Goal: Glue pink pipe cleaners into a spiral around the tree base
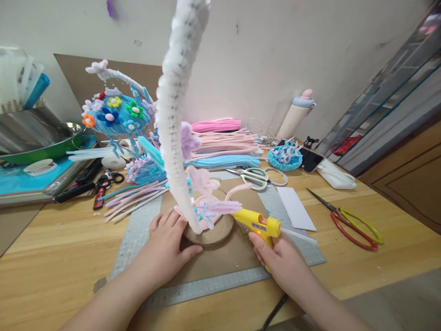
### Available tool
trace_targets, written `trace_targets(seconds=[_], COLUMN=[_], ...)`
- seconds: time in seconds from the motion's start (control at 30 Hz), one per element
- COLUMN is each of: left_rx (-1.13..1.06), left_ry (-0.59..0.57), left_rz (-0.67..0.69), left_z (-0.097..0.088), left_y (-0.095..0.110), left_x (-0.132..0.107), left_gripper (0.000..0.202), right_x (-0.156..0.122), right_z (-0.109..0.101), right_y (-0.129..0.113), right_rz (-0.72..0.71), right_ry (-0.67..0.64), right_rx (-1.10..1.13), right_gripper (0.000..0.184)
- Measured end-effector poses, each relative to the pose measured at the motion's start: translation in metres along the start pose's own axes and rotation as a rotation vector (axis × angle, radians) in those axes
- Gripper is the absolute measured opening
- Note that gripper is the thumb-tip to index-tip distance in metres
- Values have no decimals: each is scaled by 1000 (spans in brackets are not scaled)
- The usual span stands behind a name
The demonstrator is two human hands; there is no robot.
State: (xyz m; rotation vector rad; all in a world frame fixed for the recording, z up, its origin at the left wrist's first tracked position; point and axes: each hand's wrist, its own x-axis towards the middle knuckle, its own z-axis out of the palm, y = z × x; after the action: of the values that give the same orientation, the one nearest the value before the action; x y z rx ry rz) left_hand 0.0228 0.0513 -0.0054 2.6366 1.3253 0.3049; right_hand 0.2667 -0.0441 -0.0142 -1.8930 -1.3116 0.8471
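My right hand [280, 257] is closed around a yellow hot glue gun [260, 224] whose nozzle points left at a pipe-cleaner craft. That craft is a tall white fuzzy arch [175, 115] with pink and lilac flowers [203, 181], standing on a round cardboard base [210, 234]. My left hand [165, 246] lies flat on the brown cardboard sheet [220, 257], fingers spread, touching the left edge of the base.
A grey cutting mat [292, 202] lies under the cardboard. Behind are bundled pink and blue pipe cleaners [223, 147], a finished blue flower basket [115, 115], white-handled scissors [257, 177], red-and-yellow scissors [351, 225] at right, a phone [310, 158], a bottle [298, 115], a metal bowl [34, 133] at left.
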Motion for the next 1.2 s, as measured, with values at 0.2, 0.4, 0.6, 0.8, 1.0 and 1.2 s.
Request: trace_targets(seconds=[0.2, 0.4, 0.6, 0.8, 1.0, 1.2], left_rx=[0, 11, 7, -14, -33, -41], left_ry=[-15, -29, 13, 34, 60, 27], left_rz=[-5, -14, -5, -36, -70, -83], left_z=[-1, -3, 0, -2, -7, -6], left_y=[1, 1, 0, 2, -2, -7], left_x=[0, -1, -1, -1, 1, 1], left_gripper=[61, 62, 64, 54, 50, 54], right_x=[-2, -3, 15, 43, 53, 53], right_z=[-3, -10, -24, -46, -63, -30], right_y=[-8, -3, 8, 10, 0, -44], right_rz=[15, 81, 181, 211, 124, -484], right_ry=[22, 34, 54, -145, -7, -145], right_rx=[-100, 107, 942, 639, 59, -201], right_gripper=[46, 38, 22, 27, 27, 28])
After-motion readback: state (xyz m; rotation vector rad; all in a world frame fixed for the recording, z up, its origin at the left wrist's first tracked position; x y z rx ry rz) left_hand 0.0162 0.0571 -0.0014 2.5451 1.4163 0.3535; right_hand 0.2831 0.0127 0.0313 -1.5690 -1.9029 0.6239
